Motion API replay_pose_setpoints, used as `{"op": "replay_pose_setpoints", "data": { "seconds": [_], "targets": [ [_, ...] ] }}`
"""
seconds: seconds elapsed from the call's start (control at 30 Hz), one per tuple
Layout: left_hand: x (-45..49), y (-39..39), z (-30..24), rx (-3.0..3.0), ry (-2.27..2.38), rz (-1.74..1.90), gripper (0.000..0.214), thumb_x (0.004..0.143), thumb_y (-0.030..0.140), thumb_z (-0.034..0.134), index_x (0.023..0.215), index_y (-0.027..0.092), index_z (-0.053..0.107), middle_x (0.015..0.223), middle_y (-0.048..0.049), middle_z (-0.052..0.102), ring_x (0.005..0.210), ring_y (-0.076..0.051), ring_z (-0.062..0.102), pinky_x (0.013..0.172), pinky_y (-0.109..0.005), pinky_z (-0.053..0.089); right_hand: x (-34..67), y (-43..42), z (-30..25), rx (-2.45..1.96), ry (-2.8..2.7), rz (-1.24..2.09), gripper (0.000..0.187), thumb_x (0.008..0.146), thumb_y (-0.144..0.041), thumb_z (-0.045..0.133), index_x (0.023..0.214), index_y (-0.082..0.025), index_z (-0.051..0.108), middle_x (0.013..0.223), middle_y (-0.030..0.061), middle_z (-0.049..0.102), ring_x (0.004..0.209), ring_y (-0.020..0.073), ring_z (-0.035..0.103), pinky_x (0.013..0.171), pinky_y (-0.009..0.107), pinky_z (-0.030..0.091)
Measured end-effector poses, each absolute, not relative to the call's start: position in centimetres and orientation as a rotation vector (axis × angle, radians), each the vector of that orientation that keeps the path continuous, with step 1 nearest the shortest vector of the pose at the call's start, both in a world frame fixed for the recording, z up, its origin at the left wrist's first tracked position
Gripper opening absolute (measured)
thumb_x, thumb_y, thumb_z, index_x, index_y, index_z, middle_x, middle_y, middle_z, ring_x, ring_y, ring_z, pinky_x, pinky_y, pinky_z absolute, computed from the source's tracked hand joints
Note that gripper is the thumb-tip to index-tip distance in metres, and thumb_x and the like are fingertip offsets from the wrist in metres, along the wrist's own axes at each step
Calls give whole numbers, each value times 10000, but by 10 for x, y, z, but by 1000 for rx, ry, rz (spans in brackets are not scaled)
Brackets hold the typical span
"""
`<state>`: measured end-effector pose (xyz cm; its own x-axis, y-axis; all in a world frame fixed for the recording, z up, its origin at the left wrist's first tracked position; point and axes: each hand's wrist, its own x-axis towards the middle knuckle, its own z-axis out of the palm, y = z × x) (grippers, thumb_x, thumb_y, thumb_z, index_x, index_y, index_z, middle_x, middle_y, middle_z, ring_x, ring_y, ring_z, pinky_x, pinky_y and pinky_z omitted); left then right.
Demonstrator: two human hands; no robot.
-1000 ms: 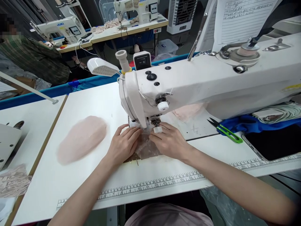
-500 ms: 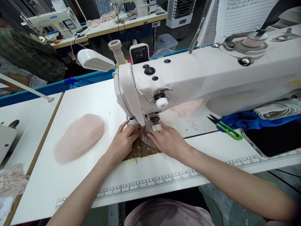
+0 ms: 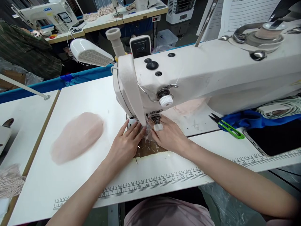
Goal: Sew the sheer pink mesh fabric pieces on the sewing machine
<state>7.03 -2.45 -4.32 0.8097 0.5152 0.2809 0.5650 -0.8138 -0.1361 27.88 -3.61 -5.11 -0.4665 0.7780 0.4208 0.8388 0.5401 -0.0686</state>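
Sheer fabric pc [image 3: 148, 134], prob. crumpled

The white table [image 3: 77, 182] has a printed ruler scale [image 3: 145, 184] running along its front edge. Toward its left edge lies a rounded, pale pink sheer piece [image 3: 77, 138], flat on the surface. A brown patch [image 3: 150, 148] sits near the middle of the front edge. The sewing machine [image 3: 199, 66] stands behind it, reaching toward the right edge. Nearer the right edge are green-handled snips [image 3: 231, 128], blue cloth [image 3: 249, 118] beside them, and a dark-screened phone [image 3: 277, 136] by the front edge.
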Motion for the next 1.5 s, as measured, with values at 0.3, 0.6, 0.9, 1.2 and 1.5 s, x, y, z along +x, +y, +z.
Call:
{"op": "replay_pose_setpoints", "data": {
  "seconds": [0.3, 0.6, 0.9, 1.2, 1.5],
  "targets": [
    [83, -38, -41, -2654, -922, -343, 345, 864, 25, 433, 1139, 75, 635, 1241, -203, 627, 1174, -309, 597, 1060, -529, 423, 279, -32, -49, -1285, -2367, -176, 308, 910, -164, 434, 1107, -82, 656, 1137, 147, 681, 1162, 236, 580, 1080, 406, 423],
    [83, -38, -42, -2643, -948, -329, 365, 871, 34, 432, 1175, 80, 630, 1244, -195, 628, 1202, -297, 577, 1099, -537, 366, 280, -32, -50, -1293, -2397, -160, 334, 935, -178, 412, 1138, -72, 656, 1120, 129, 693, 1188, 226, 560, 1131, 403, 345],
    [83, -38, -44, -2635, -960, -323, 379, 886, 42, 410, 1208, 89, 604, 1269, -187, 613, 1213, -294, 569, 1093, -548, 352, 282, -32, -52, -1266, -2414, -252, 340, 933, -186, 415, 1157, -76, 646, 1132, 125, 688, 1165, 232, 569, 1126, 421, 348],
    [78, -36, -50, -2686, -1010, -445, 466, 877, 34, 382, 1325, 70, 501, 1307, -147, 598, 1244, -259, 545, 1169, -511, 252, 284, -49, -46, -1106, -2436, -140, 326, 860, -347, 573, 1071, -110, 646, 1052, 118, 685, 1010, 245, 594, 1026, 451, 413],
    [76, -37, -50, -2658, -933, -473, 410, 888, 48, 414, 1273, 68, 553, 1268, -148, 623, 1197, -263, 584, 1150, -535, 283, 280, -42, -48, -1019, -2324, -409, 220, 878, -51, 528, 850, -205, 683, 814, -16, 717, 752, 134, 592, 945, 321, 437]
  ]
}}
